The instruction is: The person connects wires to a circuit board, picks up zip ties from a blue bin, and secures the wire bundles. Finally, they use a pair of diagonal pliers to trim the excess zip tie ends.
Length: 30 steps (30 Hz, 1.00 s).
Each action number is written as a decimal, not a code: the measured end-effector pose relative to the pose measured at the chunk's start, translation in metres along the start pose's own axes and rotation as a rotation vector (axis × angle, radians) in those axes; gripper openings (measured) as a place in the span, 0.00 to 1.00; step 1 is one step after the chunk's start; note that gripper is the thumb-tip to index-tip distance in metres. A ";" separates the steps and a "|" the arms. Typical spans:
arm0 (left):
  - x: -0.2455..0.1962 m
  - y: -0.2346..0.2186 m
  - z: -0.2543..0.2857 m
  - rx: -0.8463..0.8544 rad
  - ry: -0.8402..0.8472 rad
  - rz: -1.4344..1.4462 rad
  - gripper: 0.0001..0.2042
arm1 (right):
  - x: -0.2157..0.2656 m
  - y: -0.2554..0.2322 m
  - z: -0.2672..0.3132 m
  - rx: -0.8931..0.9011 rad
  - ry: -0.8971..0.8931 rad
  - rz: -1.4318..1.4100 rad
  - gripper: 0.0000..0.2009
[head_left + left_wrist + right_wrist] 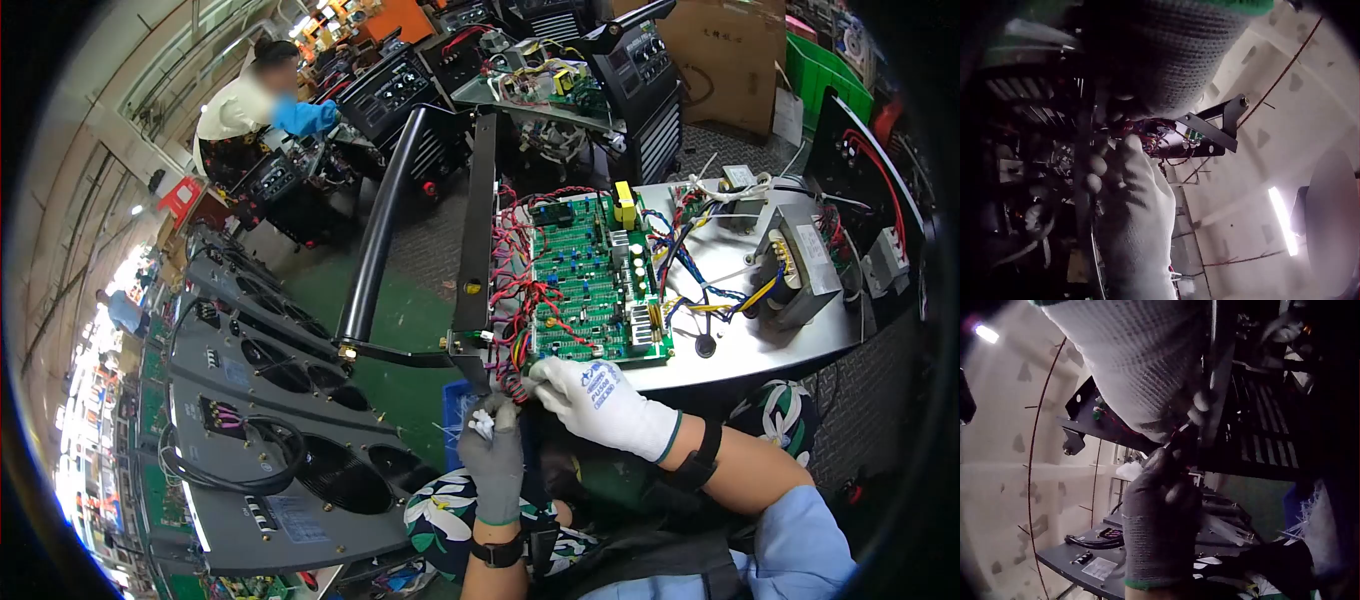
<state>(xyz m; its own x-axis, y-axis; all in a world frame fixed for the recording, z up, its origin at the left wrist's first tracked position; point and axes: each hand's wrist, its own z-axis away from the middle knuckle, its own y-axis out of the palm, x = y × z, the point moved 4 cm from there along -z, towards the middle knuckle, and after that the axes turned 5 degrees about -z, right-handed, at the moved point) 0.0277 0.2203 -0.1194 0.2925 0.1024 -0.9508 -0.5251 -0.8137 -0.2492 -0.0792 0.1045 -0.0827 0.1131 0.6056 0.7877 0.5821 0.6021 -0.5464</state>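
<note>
In the head view my left hand [495, 455], in a grey glove, curls round some small white pieces [482, 425]. Its fingertips meet a bundle of coloured wires [514, 386] at the near corner of an open machine chassis. My right hand [605, 405], in a white glove, comes from the right and pinches at the same bundle. Between the two hands in the right wrist view shows a thin pale piece [1184, 430], too dark to name. A green circuit board [590, 290] lies on the chassis, with red wires along its left side. The gloves hide most of the grip.
Left of the board runs a black handle bar [385, 230]. Below the hands, a blue bin [455, 415] holds thin white strips. Grey panels with fans [270, 400] stand in a row at left. A transformer [805, 265] sits at right; another person [245, 110] works behind.
</note>
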 end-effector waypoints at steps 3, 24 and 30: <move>-0.003 0.000 0.007 0.047 -0.050 0.007 0.05 | 0.005 -0.005 0.001 0.027 0.056 -0.003 0.12; -0.021 0.011 -0.010 0.411 -0.021 -0.259 0.12 | -0.019 -0.013 0.016 -0.011 0.136 -0.285 0.09; -0.023 0.012 -0.007 0.272 0.081 -0.291 0.10 | -0.029 -0.002 0.013 -0.018 0.198 -0.392 0.10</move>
<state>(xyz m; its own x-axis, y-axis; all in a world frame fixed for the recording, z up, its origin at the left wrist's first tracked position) 0.0203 0.2042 -0.0994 0.5162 0.2520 -0.8185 -0.6000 -0.5756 -0.5556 -0.0941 0.0927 -0.1082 0.0322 0.2206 0.9748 0.6255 0.7563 -0.1918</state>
